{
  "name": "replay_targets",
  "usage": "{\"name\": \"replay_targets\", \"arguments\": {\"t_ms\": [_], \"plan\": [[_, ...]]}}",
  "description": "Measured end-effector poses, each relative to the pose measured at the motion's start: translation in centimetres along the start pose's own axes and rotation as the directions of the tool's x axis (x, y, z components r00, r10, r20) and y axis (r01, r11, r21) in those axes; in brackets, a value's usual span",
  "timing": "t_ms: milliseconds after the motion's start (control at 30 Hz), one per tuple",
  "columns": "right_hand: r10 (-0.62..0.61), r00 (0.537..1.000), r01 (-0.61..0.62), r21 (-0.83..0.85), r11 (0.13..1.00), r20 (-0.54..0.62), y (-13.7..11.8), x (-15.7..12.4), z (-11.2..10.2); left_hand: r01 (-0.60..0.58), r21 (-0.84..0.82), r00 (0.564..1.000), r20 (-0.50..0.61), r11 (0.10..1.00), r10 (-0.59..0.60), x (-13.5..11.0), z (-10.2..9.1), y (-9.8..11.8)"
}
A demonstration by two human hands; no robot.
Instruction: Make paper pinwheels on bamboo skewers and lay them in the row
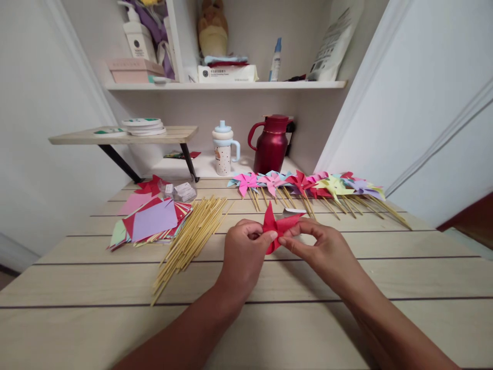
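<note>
Between both hands, above the slatted table [292, 329], is a red paper pinwheel [283, 223] with its blades folded and no stick visible on it. My left hand [244, 252] pinches it from the left, the thumb lying near its centre. From the right, my right hand [321, 244] grips its lower right part between thumb and forefinger. Just behind the pinwheel a small grey-white object [293, 211] shows; its kind I cannot make out. Left of my hands lies a pile of thin wooden sticks [192, 234].
Paper sheets [154, 221] in several colours lie at the left, by small clear boxes [185, 191]. Finished pinwheels on sticks [335, 187] line the back right. Behind stand a lidded cup [222, 151], a red jug [270, 146] and a small raised shelf [177, 134] with white rolls.
</note>
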State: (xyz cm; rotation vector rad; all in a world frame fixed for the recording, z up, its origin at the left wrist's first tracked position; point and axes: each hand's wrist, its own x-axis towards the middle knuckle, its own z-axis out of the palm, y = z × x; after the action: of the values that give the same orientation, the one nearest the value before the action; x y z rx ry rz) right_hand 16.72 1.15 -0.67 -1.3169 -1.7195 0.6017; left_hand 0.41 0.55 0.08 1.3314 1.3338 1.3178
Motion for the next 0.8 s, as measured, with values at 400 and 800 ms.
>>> {"name": "replay_targets", "arguments": {"t_ms": [400, 800], "plan": [[0.115, 0.993, -0.111, 0.146, 0.983, -0.020, -0.9, -0.2, 0.1, 0.096, -0.066, 0.995, -0.014, 0.993, -0.097, 0.1, 0.4, 0.1], [0.245, 0.920, -0.366, 0.449, 0.815, 0.306, 0.2, 0.4, 0.2, 0.206, -0.186, 0.978, 0.061, 0.961, -0.198, -0.1, 0.0, 0.0]]}}
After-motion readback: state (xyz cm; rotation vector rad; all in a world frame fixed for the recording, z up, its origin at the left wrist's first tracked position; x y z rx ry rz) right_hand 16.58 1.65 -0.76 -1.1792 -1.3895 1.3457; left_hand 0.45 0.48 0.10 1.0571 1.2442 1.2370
